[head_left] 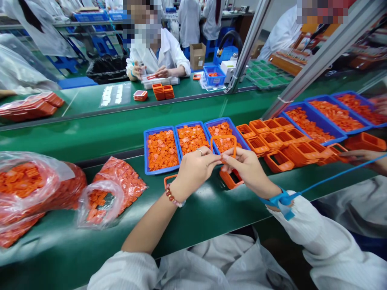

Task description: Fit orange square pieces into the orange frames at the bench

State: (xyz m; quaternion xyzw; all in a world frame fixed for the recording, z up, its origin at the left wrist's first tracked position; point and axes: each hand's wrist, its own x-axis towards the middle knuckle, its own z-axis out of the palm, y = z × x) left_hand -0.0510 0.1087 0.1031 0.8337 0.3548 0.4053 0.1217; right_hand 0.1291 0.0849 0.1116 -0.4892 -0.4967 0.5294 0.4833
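Observation:
An orange frame (224, 137) is held upright between my two hands, in front of the blue trays. My left hand (198, 167), with a ring and a beaded bracelet, pinches near its lower left corner. My right hand (246, 165), with a blue wrist strap, grips its lower right corner. Just below my hands, another orange frame (231, 179) lies on the green table (193, 219). A further orange frame (167, 180) is partly hidden behind my left wrist. Small orange pieces fill the left blue tray (145, 155) beyond my left hand.
Stacked orange frames (302, 151) stand to the right, where another person's hand (365, 155) reaches in. Blue trays (328, 141) lie behind them. Open plastic bags of orange pieces (113, 185) lie left. A person (172, 48) works across the green divider.

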